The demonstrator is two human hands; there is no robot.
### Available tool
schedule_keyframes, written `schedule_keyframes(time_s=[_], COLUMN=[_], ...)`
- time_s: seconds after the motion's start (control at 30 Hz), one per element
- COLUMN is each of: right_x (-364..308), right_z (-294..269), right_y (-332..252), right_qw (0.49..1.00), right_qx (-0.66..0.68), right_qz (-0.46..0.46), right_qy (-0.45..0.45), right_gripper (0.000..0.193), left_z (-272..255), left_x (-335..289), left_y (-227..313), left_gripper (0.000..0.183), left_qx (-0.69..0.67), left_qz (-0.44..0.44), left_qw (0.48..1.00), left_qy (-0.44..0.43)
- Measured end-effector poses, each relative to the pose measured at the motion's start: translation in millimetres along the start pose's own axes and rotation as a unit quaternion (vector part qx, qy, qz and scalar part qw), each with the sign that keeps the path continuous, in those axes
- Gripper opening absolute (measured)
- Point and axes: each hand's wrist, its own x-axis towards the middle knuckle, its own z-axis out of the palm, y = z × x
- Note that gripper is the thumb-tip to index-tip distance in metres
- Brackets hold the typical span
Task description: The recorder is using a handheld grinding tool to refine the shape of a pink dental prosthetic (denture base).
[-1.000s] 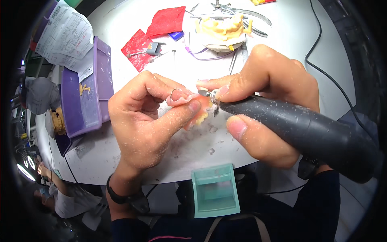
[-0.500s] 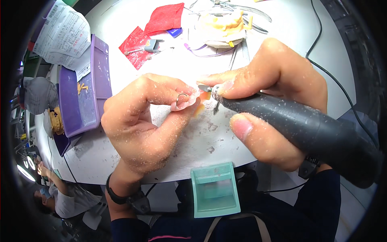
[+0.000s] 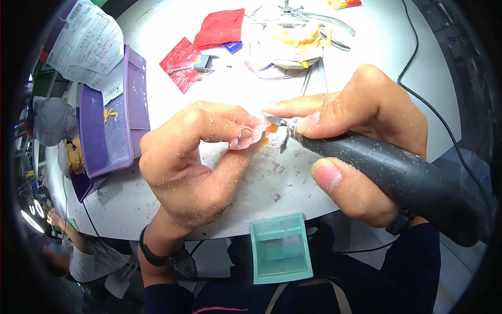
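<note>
Pinched between the thumb and fingers of my left hand [image 3: 191, 157] is a small pink denture plate [image 3: 250, 137] with a bent wire clasp on it. My right hand [image 3: 366, 115] grips a black rotary handpiece [image 3: 387, 162], its thumb held off the underside. A tapered metal bur [image 3: 277, 121] sticks out of the handpiece and points at the denture's right edge; whether it touches I cannot tell. Pale dust covers both hands and the tool. My left fingers hide part of the denture.
A yellow dental cast [image 3: 293, 42] stands at the back beside metal pliers [image 3: 337, 26]. Red packets [image 3: 219, 27] lie left of it. A purple bin [image 3: 107, 131] holds papers [image 3: 86, 44]. A teal tray [image 3: 281, 248] sits at the table's front edge. A black cord [image 3: 413, 89] runs down the right.
Both hands have shifted slightly right and down in the picture, along with the denture and handpiece. The denture has turned a little in my left fingers. My grips are the same.
</note>
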Motion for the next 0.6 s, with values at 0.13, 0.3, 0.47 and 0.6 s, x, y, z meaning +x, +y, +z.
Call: schedule_keyframes(time_s=[0.13, 0.3, 0.47, 0.6], right_x=[11.4, -4.5, 9.4, -0.4], right_z=[-3.8, 2.0, -4.7, 8.8], right_y=[-11.5, 4.3, -6.7, 10.3], right_qw=[0.998, 0.999, 1.000, 0.997], right_qx=[-0.019, 0.010, -0.022, 0.022], right_qz=[-0.035, 0.000, 0.006, -0.038], right_qy=[-0.043, 0.035, -0.011, 0.064], right_gripper=[0.027, 0.027, 0.028, 0.025], left_z=[1.3, 3.1, 3.5, 6.4], left_x=[1.0, 3.5, 5.1, 4.2], left_y=[-2.6, 3.5, 4.1, 1.9], left_gripper=[0.023, 0.026, 0.027, 0.027], left_qx=[-0.083, -0.266, -0.346, -0.330], left_qz=[-0.063, -0.226, -0.294, -0.287], left_qw=[0.995, 0.937, 0.890, 0.898], left_qy=[0.006, 0.026, 0.044, 0.053])
